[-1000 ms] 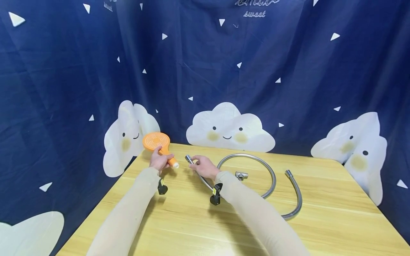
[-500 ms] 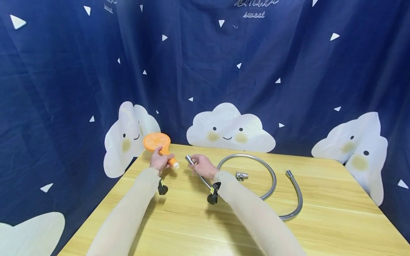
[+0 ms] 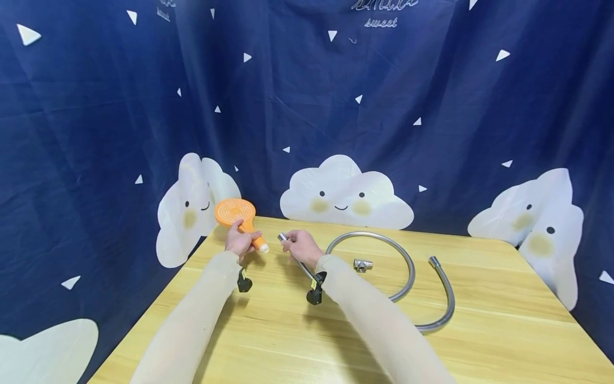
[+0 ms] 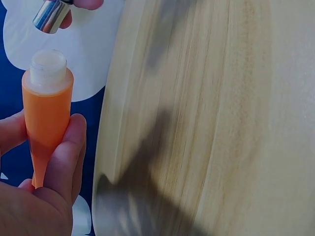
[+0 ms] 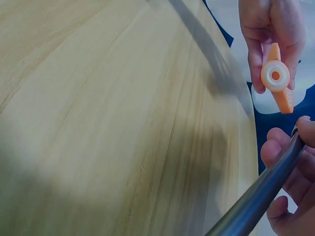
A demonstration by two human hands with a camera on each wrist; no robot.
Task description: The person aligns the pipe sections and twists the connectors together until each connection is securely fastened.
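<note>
My left hand [image 3: 239, 241] grips the handle of an orange shower head [image 3: 235, 211], holding it above the table. The handle's white threaded end [image 4: 48, 69] points toward my right hand [image 3: 304, 248]. Between thumb and fingers, that right hand pinches a grey metal shower hose [image 5: 263, 189] just behind its chrome end fitting [image 4: 51, 17]. A small gap separates the fitting from the white end; they do not touch. Beyond my right hand, the hose loops over the table, and my right forearm hides part of it.
A small chrome tee valve [image 3: 362, 265] lies within the hose's loop. The hose's other chrome end [image 3: 434, 261] rests on the wooden table [image 3: 503, 298] at the right. A dark blue curtain [image 3: 307, 106] with clouds hangs behind the table and along its sides.
My right hand has shifted slightly, and its wrist has turned a little, with the wrist camera moving left. The left hand and shower head look almost unmoved.
</note>
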